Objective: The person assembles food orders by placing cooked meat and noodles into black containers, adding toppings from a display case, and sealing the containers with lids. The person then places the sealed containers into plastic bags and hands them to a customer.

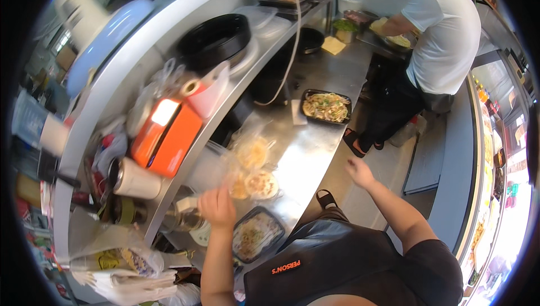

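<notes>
My left hand (218, 207) is over the steel counter, beside a clear plastic bag (252, 131) and several round flatbreads (262, 184). Motion smears its fingers, so I cannot tell whether they grip anything. Next to that wrist, a black tray (260, 235) holds noodle-like food, seemingly under a clear cover. My right hand (360, 173) hangs in the air past the counter's edge, above the floor, its fingers loosely apart and nothing visible in them. Farther along the counter is an uncovered black tray of mixed food (326, 106) with green bits on top.
A steel shelf (239, 89) over the counter's left side carries an orange box-shaped appliance (166, 136) and a round black pan (215, 41). A white cable (296, 30) hangs before it. A co-worker in a white shirt (444, 36) works at the far end. A glass display case (485, 193) lines the right.
</notes>
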`<state>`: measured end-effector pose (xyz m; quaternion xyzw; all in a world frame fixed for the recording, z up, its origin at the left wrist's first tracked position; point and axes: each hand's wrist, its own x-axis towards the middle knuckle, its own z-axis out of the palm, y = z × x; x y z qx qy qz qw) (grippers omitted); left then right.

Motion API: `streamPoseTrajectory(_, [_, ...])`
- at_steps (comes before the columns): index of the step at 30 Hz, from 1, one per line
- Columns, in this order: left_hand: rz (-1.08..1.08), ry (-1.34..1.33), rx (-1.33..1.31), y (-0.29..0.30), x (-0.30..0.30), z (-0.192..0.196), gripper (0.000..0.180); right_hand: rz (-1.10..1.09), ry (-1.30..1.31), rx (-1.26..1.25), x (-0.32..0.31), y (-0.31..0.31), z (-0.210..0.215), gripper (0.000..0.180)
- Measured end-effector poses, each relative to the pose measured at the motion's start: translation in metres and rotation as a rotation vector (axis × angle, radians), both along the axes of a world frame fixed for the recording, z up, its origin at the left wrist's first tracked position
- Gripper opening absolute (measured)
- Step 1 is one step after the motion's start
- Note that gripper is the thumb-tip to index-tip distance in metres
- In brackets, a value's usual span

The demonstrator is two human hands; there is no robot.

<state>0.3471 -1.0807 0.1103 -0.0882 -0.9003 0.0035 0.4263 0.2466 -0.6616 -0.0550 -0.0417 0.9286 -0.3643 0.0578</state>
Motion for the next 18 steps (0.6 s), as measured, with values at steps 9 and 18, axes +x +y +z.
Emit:
streamPoseTrajectory(9, [-0.076,-0.209,1.588,0.129,-0.027,0.011,0.014,-0.28,-0.354,-0.496,-0.219,0.037,-0.034,0.043])
streamPoseTrajectory(18, [0.001,-0.134,1.987,0.159,-0.04,-0.037,0.017,-0.069,-0.56,-0.617,-0.179,0.073,-0.016,0.058])
